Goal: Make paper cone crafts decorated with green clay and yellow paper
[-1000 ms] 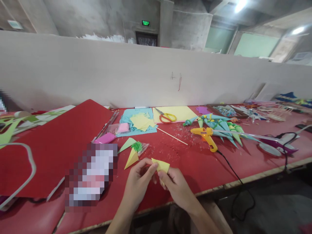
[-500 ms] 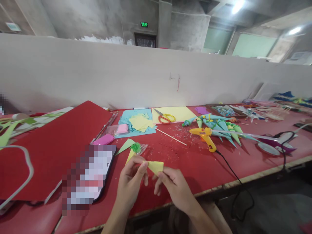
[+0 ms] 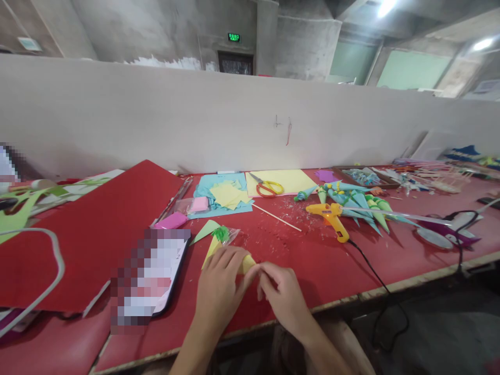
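Between my hands is a small folded piece of yellow paper (image 3: 247,264), partly covered by my fingers. My left hand (image 3: 222,278) curls over it from the left, its thumb along the near side. At the paper's right tip, my right hand (image 3: 279,289) pinches with thumb and forefinger. Just beyond my left hand lie another yellow paper piece (image 3: 211,251), a green paper triangle (image 3: 205,230) and a bright green tuft (image 3: 221,233) in clear plastic.
A phone (image 3: 156,278) lies left of my hands. Farther back are yellow-and-red scissors (image 3: 267,187), a stack of yellow paper squares (image 3: 229,194) and a thin stick (image 3: 276,217). To the right, a yellow glue gun (image 3: 332,219) with its cord sits by several paper cones (image 3: 361,205).
My left hand has turned palm down over the yellow paper, covering more of it. My right hand's pinch has shifted to the paper's right tip. The view has moved slightly.
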Available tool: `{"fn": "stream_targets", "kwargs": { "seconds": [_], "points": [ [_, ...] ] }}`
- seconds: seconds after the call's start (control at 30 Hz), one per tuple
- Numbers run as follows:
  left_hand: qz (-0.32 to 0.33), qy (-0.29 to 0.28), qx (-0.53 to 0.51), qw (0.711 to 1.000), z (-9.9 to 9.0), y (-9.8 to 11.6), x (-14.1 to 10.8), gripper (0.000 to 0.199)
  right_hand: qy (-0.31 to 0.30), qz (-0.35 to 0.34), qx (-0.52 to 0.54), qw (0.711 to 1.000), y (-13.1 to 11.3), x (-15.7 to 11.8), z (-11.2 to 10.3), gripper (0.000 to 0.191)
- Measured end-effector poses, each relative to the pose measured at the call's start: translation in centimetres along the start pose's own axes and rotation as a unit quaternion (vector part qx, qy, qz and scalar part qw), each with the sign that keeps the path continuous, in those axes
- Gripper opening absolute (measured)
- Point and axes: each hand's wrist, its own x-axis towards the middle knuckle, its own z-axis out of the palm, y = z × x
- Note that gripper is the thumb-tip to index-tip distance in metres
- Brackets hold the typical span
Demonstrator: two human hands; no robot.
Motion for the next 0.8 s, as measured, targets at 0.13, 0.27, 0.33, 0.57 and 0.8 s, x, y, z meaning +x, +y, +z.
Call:
{"fn": "stream_targets", "kwargs": {
  "seconds": [0.13,0.27,0.33,0.57,0.8],
  "points": [
    [-0.039,-0.070,-0.050,0.996,0.1,0.0,-0.1,0.030,-0.035,-0.024,-0.001,0.999,-0.2,-0.2,0.2,0.028],
    [-0.060,-0.087,-0.172,0.979,-0.4,-0.1,0.1,0.036,-0.063,-0.026,0.027,0.997,-0.5,-0.3,0.0,0.028],
    [-0.068,-0.088,-0.215,0.970,-0.5,-0.1,0.2,0.035,-0.069,-0.024,0.035,0.997,-0.6,-0.3,-0.1,0.029],
    [-0.089,-0.064,-0.254,0.961,-0.6,0.0,0.4,0.038,-0.066,-0.032,0.048,0.996,-0.9,-0.2,0.0,0.032],
    [-0.079,-0.034,-0.189,0.978,-1.2,-0.2,0.4,0.038,-0.063,-0.024,0.052,0.996,-0.7,-0.3,0.2,0.032]
  ]
}}
